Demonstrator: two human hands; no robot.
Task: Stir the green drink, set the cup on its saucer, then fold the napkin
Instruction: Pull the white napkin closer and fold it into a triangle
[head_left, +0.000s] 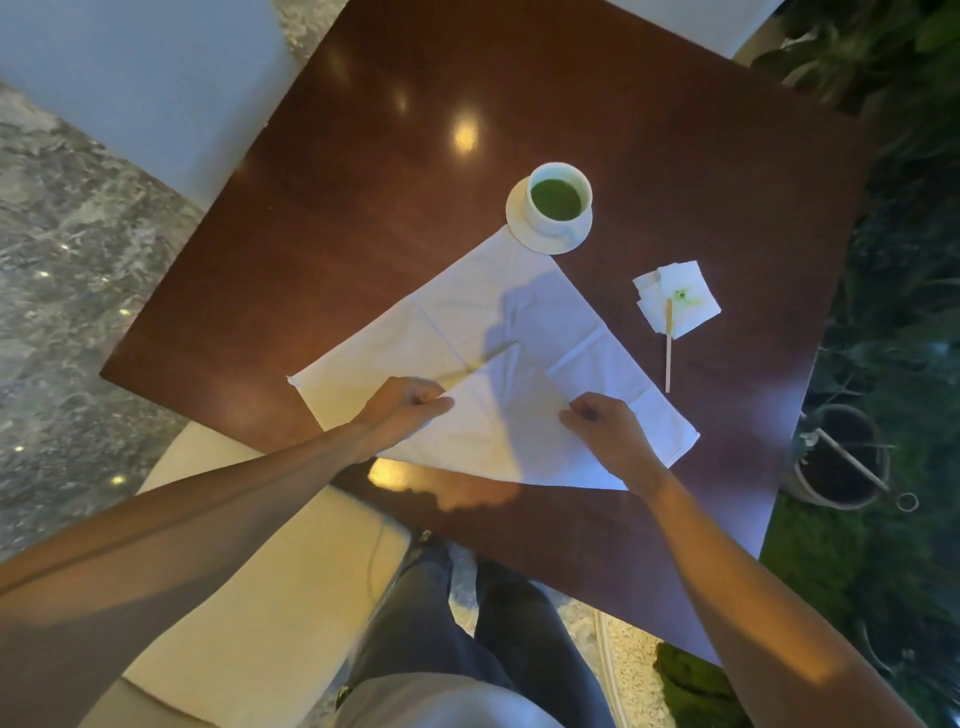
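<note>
A large white napkin lies spread on the dark wooden table, with its near part doubled over. My left hand pinches the folded layer at its left end. My right hand pinches the same layer toward the right. Behind the napkin's far corner, a white cup with green drink stands on its white saucer. A wooden stir stick lies to the right, its tip on a small paper tissue with a green stain.
A cream seat is under my left arm, and my legs in dark trousers show below. A pale chair stands at the far left. Plants and a dark pot crowd the table's right side.
</note>
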